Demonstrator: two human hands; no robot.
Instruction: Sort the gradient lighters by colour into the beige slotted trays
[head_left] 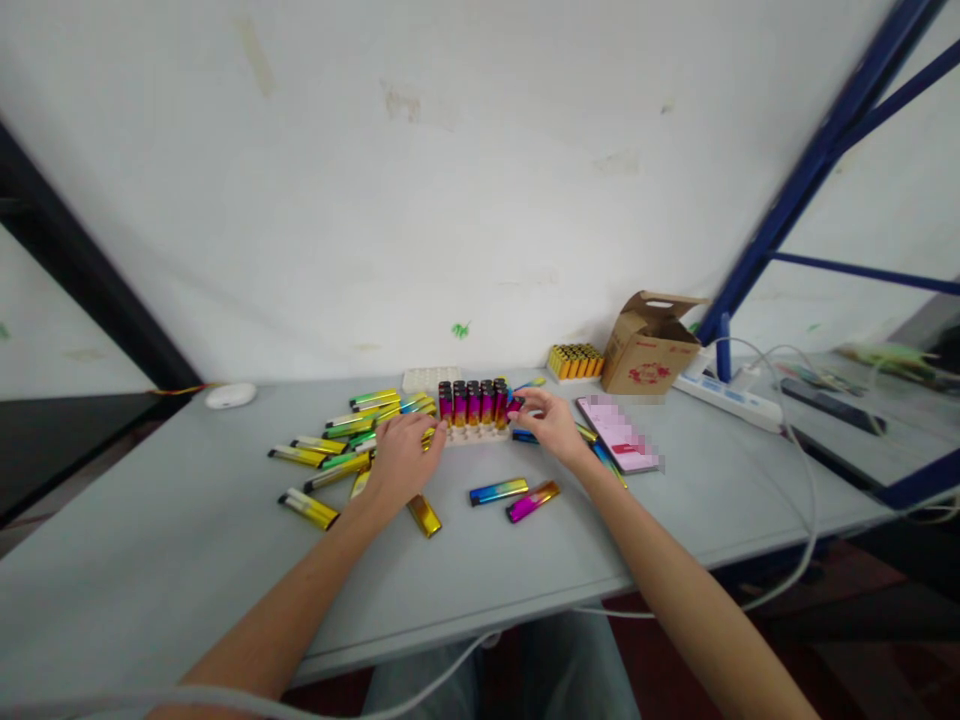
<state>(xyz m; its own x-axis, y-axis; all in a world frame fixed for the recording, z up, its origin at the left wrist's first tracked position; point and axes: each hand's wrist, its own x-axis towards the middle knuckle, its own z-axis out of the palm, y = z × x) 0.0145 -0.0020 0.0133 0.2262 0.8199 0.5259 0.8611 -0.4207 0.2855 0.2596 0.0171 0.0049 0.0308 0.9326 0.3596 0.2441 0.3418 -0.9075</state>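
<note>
A white rack (476, 435) with holes stands mid-table, holding rows of upright purple-and-gold lighters (472, 402) with black tops. At its right end, my right hand (551, 422) pinches a purple lighter (515, 405) between thumb and fingers. By the rack's left end is my left hand (409, 452), back upward, fingers bent down and thumb close to the rack. A gold lighter shows partly beneath it; whether the fingers grip anything is hidden. In front of the rack lie a blue-and-gold lighter (499, 491) and a magenta-and-gold lighter (533, 501).
Many loose yellow and green lighters (311, 508) lie around my left hand. Farther back stand a white holed tray (431, 379), a block of yellow lighters (575, 361) and an opened cardboard box (646, 350). A phone (619, 435) and a power strip (731, 400) are to the right.
</note>
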